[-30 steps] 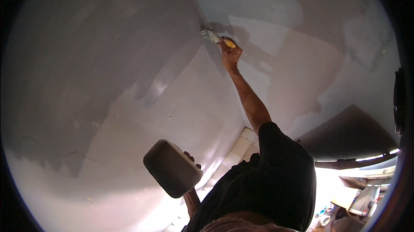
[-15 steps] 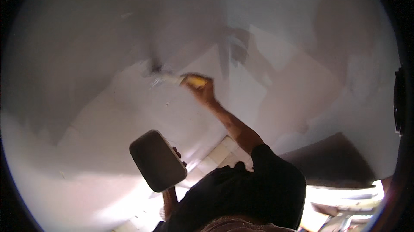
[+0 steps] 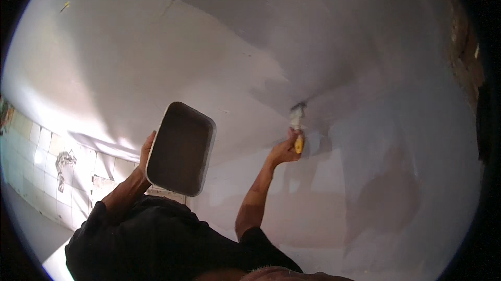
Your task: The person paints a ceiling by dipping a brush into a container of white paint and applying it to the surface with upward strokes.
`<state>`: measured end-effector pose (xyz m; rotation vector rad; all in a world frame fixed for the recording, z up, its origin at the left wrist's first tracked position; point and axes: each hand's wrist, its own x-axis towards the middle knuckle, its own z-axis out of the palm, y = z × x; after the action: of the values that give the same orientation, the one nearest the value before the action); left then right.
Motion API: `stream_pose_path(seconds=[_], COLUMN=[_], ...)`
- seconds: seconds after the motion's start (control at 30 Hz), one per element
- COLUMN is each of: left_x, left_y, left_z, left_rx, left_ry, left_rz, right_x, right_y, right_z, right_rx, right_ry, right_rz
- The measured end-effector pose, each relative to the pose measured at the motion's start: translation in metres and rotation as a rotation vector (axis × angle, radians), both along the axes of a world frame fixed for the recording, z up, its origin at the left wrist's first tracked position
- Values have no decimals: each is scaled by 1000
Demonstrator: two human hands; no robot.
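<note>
Yellow-handled brush (image 3: 297, 121) in closed right hand (image 3: 286, 148), bristles (image 3: 297, 110) blurry; tray (image 3: 181, 148) in partly hidden left hand (image 3: 147, 151).

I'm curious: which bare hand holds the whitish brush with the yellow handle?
The right hand, gripping the brush; the left hand holds the dark rectangular tray instead.

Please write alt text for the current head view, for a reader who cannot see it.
A right hand holds a yellow-handled brush at a patchy grey wall. The left hand holds a dark tray by its side. Pale tiles show at lower left.
</note>
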<state>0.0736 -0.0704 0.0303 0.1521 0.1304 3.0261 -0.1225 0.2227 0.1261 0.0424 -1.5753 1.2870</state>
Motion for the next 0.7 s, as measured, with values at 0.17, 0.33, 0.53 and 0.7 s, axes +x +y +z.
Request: stream_pose_path(seconds=[0.17,0.33,0.53,0.7], left_x=[-14,13,15,15], left_y=[-29,-32,-36,-28], left_z=[10,33,23,12], left_rx=[44,110,-92,-285], left_ry=[0,-70,-59,-55], left_rz=[-13,-161,-328,-535], right_x=[52,89,46,59], right_y=[-96,-77,3,66], right_z=[1,38,30,22], right_rx=[71,2,-163,-415], right_ry=[51,-12,78,177], right_rz=[406,617,242,-65])
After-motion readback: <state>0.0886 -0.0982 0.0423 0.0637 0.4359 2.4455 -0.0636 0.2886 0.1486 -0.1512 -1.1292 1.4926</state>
